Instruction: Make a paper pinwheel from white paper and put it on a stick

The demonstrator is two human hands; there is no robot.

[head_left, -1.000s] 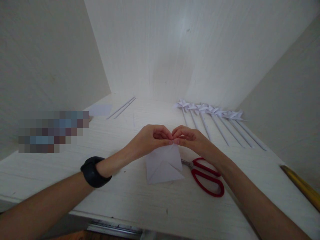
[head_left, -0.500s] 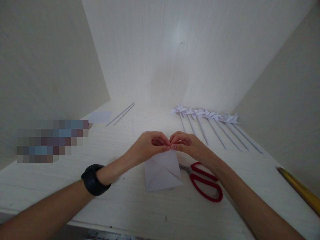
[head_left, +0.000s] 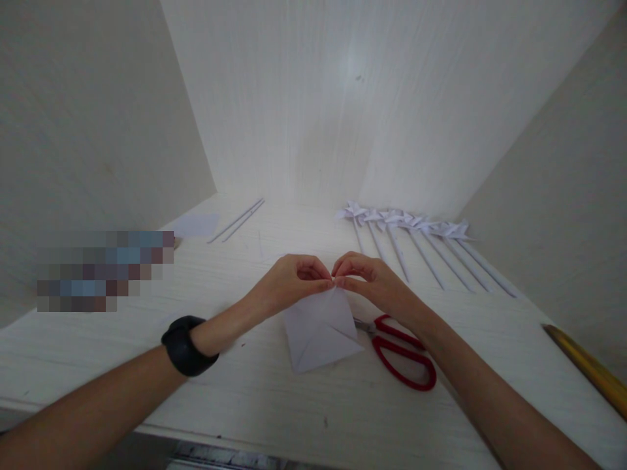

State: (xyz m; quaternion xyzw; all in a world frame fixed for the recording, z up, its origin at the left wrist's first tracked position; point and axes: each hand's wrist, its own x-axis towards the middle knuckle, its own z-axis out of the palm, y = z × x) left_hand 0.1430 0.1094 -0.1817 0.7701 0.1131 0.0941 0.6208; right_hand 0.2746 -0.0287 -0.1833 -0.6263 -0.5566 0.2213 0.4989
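Observation:
A square of white paper (head_left: 318,333), creased along its diagonals and with a slit at its right, hangs below my fingertips. My left hand (head_left: 306,277) pinches its top corner from the left. Close against it, my right hand (head_left: 365,274) pinches the same corner from the right, and the two sets of fingertips meet. The fingers hide the corner itself. Red-handled scissors (head_left: 404,356) lie on the white table (head_left: 245,405) just right of the paper, their blades partly behind it and one handle partly under my right forearm.
Several paper pinwheels (head_left: 392,219) on white sticks lie in a row at the back right. Two thin paper sticks (head_left: 238,220) and a flat white sheet (head_left: 198,225) lie at the back left. A yellow object (head_left: 585,365) rests by the right wall. A blurred-out patch (head_left: 108,271) covers something at left.
The paper's lower edge has swung and tilted slightly, its bottom corners shifting right. Both hands keep their pinch at the top corner, nearly in place.

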